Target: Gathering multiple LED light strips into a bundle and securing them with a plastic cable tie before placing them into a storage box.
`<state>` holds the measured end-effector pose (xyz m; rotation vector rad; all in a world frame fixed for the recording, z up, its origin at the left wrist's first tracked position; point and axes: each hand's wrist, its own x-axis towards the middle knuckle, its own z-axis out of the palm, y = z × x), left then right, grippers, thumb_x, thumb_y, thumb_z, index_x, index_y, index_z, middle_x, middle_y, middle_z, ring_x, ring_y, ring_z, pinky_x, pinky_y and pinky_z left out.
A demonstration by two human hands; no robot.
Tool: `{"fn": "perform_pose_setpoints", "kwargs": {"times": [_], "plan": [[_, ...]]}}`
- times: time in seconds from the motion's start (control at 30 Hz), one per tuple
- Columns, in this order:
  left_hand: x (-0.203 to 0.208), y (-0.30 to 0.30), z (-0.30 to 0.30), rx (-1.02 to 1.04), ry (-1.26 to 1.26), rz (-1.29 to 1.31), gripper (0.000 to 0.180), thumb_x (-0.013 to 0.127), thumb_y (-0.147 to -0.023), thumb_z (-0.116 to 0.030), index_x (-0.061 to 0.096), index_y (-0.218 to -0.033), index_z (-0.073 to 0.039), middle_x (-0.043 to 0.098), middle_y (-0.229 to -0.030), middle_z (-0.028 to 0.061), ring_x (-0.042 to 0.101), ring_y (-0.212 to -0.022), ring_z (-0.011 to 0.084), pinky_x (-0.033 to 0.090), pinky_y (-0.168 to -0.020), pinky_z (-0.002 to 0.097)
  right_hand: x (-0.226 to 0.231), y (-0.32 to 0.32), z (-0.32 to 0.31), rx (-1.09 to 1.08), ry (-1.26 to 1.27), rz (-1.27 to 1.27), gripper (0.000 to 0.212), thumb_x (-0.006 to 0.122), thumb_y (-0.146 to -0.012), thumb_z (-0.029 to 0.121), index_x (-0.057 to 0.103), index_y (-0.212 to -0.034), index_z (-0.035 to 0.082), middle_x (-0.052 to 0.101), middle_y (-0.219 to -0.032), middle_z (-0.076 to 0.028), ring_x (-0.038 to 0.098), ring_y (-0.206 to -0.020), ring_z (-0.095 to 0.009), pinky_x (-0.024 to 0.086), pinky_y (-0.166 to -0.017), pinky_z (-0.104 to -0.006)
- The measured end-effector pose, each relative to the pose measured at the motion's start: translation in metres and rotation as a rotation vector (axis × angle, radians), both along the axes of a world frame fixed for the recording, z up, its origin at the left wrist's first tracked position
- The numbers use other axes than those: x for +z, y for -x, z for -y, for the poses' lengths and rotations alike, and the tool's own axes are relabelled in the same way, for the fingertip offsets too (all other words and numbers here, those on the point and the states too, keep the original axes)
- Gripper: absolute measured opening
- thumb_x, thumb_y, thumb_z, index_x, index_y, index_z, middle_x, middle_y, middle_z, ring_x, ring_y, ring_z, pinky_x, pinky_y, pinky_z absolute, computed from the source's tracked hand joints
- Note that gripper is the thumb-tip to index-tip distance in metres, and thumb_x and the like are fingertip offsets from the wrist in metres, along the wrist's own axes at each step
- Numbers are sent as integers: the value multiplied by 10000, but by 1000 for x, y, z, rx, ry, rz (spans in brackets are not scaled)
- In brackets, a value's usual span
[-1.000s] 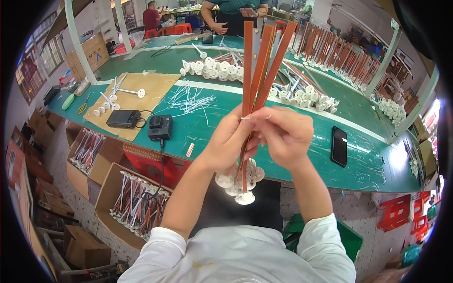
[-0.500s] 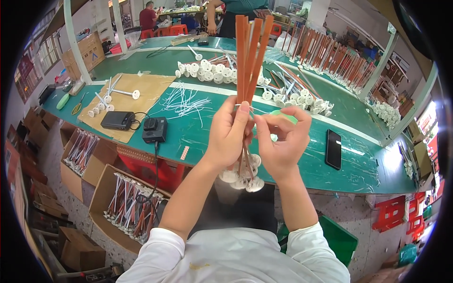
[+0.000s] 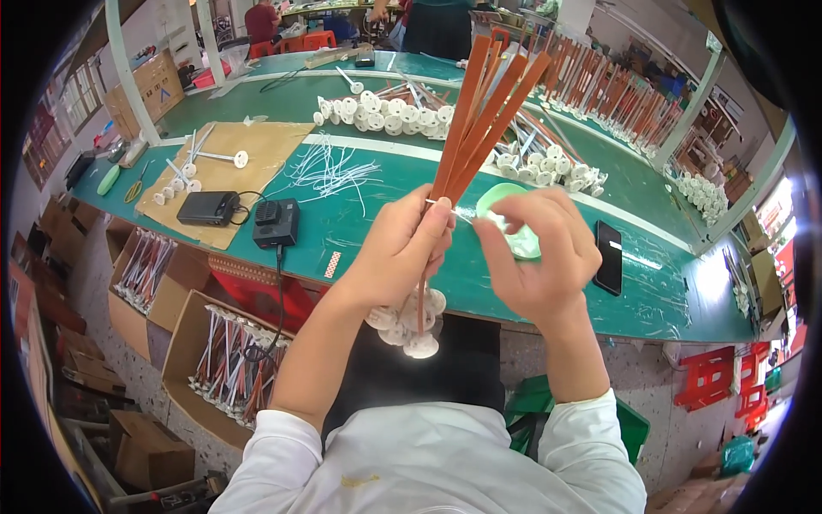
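My left hand (image 3: 402,248) is closed round a bundle of brown flat sticks (image 3: 467,128). The strips fan out above my fist and lean to the right. Below it, the bundle's white round discs (image 3: 411,321) hang over the table's near edge. A thin white tie (image 3: 462,214) crosses the bundle at my left thumb. My right hand (image 3: 548,248) pinches the tie's free end, to the right of the bundle. Partly hidden behind my right hand is a light green bowl (image 3: 495,194). Loose white ties (image 3: 338,176) lie on the green table farther left.
Cardboard (image 3: 257,163) carries some white-disc sticks and a black box (image 3: 208,208); a black device (image 3: 276,223) with a cable stands beside it. Disc-ended sticks (image 3: 385,116) are heaped beyond. A phone (image 3: 608,257) lies right. An open carton (image 3: 231,368) of sticks sits below left.
The bundle has tipped to the right at its top, and its discs have swung left. My right hand has moved right, away from the left, drawing the tie's end out and still pinching it.
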<state>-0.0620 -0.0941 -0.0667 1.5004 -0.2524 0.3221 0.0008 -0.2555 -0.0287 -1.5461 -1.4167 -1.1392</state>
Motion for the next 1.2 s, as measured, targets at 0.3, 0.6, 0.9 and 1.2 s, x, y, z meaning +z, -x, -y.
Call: {"fn": "perform_pose_setpoints", "kwargs": {"times": [0.3,0.6,0.9,1.2], "plan": [[2,2,-3,-88,50,-1,320,387,-1027,-287,503,-1071,9,435,-617,-18,422,-509,62,370,-460,225,-7,1,-3,-177,413,-36,199,732,-734,57,601,-877,11,574,-726,-90,579,-611,-251,459,-516,-345],[-4,2,-10,-240,103,-124,341,346,-1036,-348,487,-1105,-45,418,-705,-5,411,-605,79,404,-547,242,-15,-3,-8,-182,452,-25,148,706,-768,61,567,-801,23,491,-647,-83,535,-543,-257,418,-473,-362],[2,6,-8,-82,-440,65,275,577,-773,-22,453,-1018,-8,512,-659,57,505,-576,143,418,-531,291,-28,-19,-3,155,303,-390,133,597,-862,83,565,-761,4,570,-652,-88,491,-478,-186,358,-434,-297],[2,5,17,561,-792,484,307,607,-677,67,425,-912,-9,569,-692,168,594,-631,369,459,-513,431,-24,14,3,1183,-96,-1902,274,389,-995,197,533,-884,-7,377,-560,7,273,-416,-55,213,-368,-204]]}}
